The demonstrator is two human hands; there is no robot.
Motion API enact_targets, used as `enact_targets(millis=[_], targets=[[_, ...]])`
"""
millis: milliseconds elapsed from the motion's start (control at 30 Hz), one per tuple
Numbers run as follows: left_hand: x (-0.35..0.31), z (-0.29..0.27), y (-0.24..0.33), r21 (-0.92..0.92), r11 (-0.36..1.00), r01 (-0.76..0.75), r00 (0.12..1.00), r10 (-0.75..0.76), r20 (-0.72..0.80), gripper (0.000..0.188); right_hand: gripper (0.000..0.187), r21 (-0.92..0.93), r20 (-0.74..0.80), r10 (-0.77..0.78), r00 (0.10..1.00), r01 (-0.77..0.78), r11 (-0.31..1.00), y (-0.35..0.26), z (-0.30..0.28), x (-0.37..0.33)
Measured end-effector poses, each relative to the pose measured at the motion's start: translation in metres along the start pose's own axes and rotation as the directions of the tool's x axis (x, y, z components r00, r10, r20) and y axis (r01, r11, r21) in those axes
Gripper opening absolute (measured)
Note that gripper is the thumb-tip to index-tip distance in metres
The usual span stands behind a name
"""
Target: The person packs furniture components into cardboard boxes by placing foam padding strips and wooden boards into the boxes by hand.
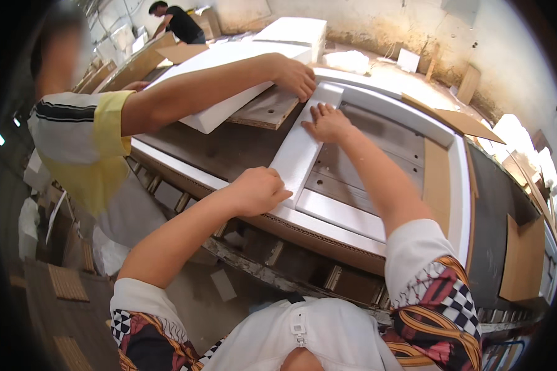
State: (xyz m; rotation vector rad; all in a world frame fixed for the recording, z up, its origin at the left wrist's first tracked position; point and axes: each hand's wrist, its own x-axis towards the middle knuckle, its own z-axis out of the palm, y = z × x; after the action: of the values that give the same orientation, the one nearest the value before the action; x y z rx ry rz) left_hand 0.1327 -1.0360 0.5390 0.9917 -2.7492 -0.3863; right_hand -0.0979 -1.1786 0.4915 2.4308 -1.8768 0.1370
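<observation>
A white foam strip (296, 157) lies across a large open cardboard box (328, 238), from its near wall to its far side. My left hand (261, 191) is closed on the strip's near end, its fingers curled and partly hidden. On the strip's far part rests my right hand (329, 123), fingers apart on the white surface. To the right of the strip, dark panels with small holes (371, 162) lie inside the box. More white foam (343, 213) lines the near wall. A co-worker's hand (294, 77) reaches in close to the strip's far end.
The co-worker (83, 148) in a yellow and white shirt stands at the left. A white foam sheet (213, 102) and a brown board (266, 110) lie over the box's left part. Cardboard flaps (470, 123) stick out at the right. Another person (182, 25) bends in the background.
</observation>
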Motion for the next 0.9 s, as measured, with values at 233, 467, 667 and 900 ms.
enact_targets(millis=[233, 467, 667, 900], targets=[[0.008, -0.001, -0.033, 0.061, 0.996, 0.057, 0.892, -0.023, -0.452, 0.038, 0.050, 0.360, 0.146, -0.186, 0.972, 0.123, 0.925, -0.017, -0.081, -0.083], [0.029, 0.000, -0.080, -0.185, 0.968, -0.168, 0.930, 0.093, -0.356, 0.038, 0.029, 0.711, -0.579, 0.765, 0.281, -0.285, 0.643, -0.030, -0.074, -0.445], [0.025, 0.025, 0.018, -0.533, 0.796, -0.288, 0.863, -0.025, -0.504, 0.031, 0.024, 0.341, 0.068, 0.526, -0.847, -0.476, -0.811, -0.336, 0.134, -0.746], [-0.061, 0.116, 0.216, -0.577, 0.375, -0.725, 0.636, 0.687, -0.352, 0.016, 0.037, 0.116, 0.367, 0.325, -0.872, -0.303, -0.946, -0.593, 0.218, -0.826]])
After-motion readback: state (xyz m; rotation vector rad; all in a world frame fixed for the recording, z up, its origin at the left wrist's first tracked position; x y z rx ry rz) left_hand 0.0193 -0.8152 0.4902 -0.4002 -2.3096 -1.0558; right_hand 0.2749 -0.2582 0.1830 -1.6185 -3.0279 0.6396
